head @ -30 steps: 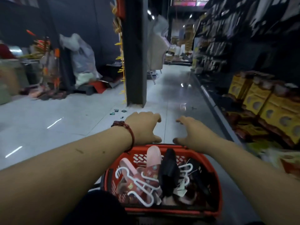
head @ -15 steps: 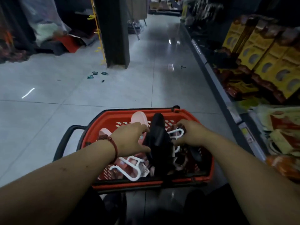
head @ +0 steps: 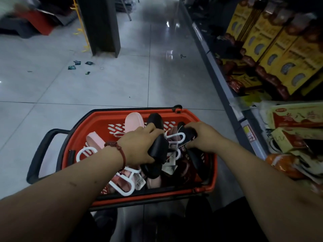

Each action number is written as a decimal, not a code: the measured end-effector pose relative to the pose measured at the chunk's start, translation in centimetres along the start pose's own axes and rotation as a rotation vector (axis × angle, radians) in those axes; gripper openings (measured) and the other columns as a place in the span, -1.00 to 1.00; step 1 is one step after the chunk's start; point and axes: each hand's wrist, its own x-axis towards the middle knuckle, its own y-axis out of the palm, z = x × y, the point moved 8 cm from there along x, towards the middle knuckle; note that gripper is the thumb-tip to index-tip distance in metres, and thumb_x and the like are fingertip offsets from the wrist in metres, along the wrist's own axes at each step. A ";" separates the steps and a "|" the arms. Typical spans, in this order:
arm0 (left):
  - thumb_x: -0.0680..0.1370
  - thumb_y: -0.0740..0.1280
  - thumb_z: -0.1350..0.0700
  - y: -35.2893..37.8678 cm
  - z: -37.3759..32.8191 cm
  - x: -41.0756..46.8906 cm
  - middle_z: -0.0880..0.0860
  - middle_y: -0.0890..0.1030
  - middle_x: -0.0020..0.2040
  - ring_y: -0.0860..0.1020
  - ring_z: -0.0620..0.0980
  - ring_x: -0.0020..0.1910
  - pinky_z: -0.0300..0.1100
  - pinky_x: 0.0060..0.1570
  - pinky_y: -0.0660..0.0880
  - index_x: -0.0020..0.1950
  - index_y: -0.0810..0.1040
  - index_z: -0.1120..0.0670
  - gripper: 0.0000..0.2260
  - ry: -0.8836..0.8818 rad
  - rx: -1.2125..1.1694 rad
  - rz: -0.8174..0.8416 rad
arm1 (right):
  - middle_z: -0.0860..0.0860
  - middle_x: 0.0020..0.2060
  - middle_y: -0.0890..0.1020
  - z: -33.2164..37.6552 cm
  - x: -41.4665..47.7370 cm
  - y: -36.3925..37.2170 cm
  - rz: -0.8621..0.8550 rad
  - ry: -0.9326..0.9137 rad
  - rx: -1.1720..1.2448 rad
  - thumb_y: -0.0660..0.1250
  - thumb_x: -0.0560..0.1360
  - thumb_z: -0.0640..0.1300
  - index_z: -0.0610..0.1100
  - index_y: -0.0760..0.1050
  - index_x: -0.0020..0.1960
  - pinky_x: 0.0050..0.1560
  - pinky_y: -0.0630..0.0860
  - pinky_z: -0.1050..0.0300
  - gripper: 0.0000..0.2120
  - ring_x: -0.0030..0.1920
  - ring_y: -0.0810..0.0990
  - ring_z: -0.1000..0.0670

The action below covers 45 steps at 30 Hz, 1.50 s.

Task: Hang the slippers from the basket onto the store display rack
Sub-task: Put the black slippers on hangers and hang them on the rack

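While both hands are down in the red basket (head: 111,114), the left hand (head: 138,147) curls round a black slipper (head: 159,151) mid-heap. At its 3 o'clock, the right hand (head: 203,137) grips a second black slipper (head: 190,133). A white hanger (head: 176,136) lies between them, and a pink slipper (head: 134,121) sits at 12 o'clock.

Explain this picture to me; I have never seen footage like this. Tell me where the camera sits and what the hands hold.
No machine: a person wears one camera on the head, looking down at their own arms. A red plastic shopping basket stands on the grey tiled floor, holding pink slippers and white plastic hangers. The left hand grips a black slip-on slipper; the right hand grips a second black slipper beside it. Yellow boxes line the shelf at right.
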 end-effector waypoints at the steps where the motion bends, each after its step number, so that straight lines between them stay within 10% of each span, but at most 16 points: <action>1: 0.36 0.50 -0.18 -0.2 0.1 0.0 -0.04 0.33 0.27 0.51 0.04 0.08 -0.06 -0.13 0.51 0.45 0.24 -0.08 -0.24 -0.020 -0.022 -0.020 | 0.01 0.15 0.54 0.6 0.1 0.2 -0.007 -0.033 -0.014 0.61 0.32 -0.12 -0.04 0.54 0.25 0.11 0.48 0.13 -0.46 0.14 0.54 -0.03; 7: 0.35 0.48 -0.22 -2.9 1.5 -1.0 -0.03 0.38 0.17 0.52 0.04 -0.01 -0.03 -0.16 0.53 0.34 0.32 -0.03 -0.34 -0.112 -0.055 -0.131 | -0.01 0.27 0.51 1.8 0.7 3.3 0.118 0.003 -0.037 0.50 0.47 -0.09 -0.12 0.44 0.40 0.09 0.40 0.19 -0.47 0.24 0.53 -0.09; 12: 0.34 0.52 -0.14 -5.0 4.1 -2.5 -0.04 0.36 0.13 0.51 0.02 -0.07 -0.03 -0.20 0.53 0.29 0.34 -0.05 -0.38 -0.163 -0.154 -0.243 | -0.03 0.06 0.42 1.5 1.4 3.7 0.078 0.107 -0.127 0.43 0.51 -0.12 -0.31 0.38 0.39 -0.06 0.42 0.12 -0.47 -0.08 0.49 -0.05; 16: 0.32 0.56 -0.10 -4.5 5.6 -3.5 -0.04 0.38 0.12 0.51 0.03 -0.05 0.05 -0.11 0.57 0.26 0.35 -0.03 -0.39 -0.168 -0.211 -0.230 | -0.11 -0.04 0.51 2.1 1.3 3.4 0.065 0.096 -0.150 0.33 0.51 -0.30 -0.26 0.53 -0.07 -0.09 0.43 0.12 -0.98 -0.10 0.57 -0.14; 22: 0.32 0.57 -0.15 -3.7 6.0 -4.1 -0.06 0.36 0.15 0.51 0.01 -0.02 0.05 -0.06 0.57 0.30 0.32 -0.07 -0.33 -0.143 -0.217 -0.179 | 0.12 -0.22 0.60 1.9 0.7 1.5 -0.039 0.152 0.178 0.42 0.46 -0.35 -0.09 0.67 -0.17 -0.17 0.41 0.25 -0.83 -0.09 0.58 0.05; 28: 0.33 0.54 -0.23 -3.2 6.6 -4.1 -0.04 0.38 0.24 0.53 0.02 0.05 0.03 -0.02 0.60 0.42 0.25 -0.11 -0.23 -0.182 -0.200 -0.125 | -0.18 -0.03 0.66 0.1 0.1 -1.9 -0.372 0.254 0.319 0.22 0.58 -0.30 -0.28 0.62 0.00 0.05 0.59 -0.06 -0.80 -0.03 0.62 -0.19; 35: 0.35 0.47 -0.32 -4.1 6.6 -3.6 0.01 0.43 0.27 0.50 0.07 0.14 0.03 0.09 0.52 0.46 0.24 -0.06 -0.20 -0.256 -0.106 -0.184 | -0.05 -0.12 0.67 0.1 -0.8 -3.9 -0.536 0.164 0.630 0.21 0.64 -0.24 -0.11 0.59 0.06 -0.14 0.51 0.11 -0.82 -0.18 0.60 -0.01; 40: 0.35 0.03 -0.60 -5.1 5.6 -3.6 0.02 0.53 0.23 0.49 0.09 0.14 0.01 0.11 0.39 0.41 0.38 -0.07 -0.16 -0.334 0.150 -0.234 | -0.12 -0.17 0.69 1.9 -1.8 -3.8 -0.438 0.093 0.900 0.22 0.63 -0.33 -0.20 0.58 0.05 -0.38 0.57 0.16 -0.83 -0.41 0.61 0.01; 45: 0.51 0.15 -0.44 -7.7 2.6 -3.0 -0.09 0.53 0.07 0.49 -0.04 0.03 -0.04 0.10 0.46 0.28 0.49 -0.09 -0.45 -0.177 -0.127 -0.516 | -0.21 -0.07 0.68 4.8 -2.2 -2.7 -0.302 0.015 1.073 0.28 0.59 -0.39 -0.28 0.53 0.09 -0.17 0.70 -0.06 -0.89 -0.17 0.72 -0.19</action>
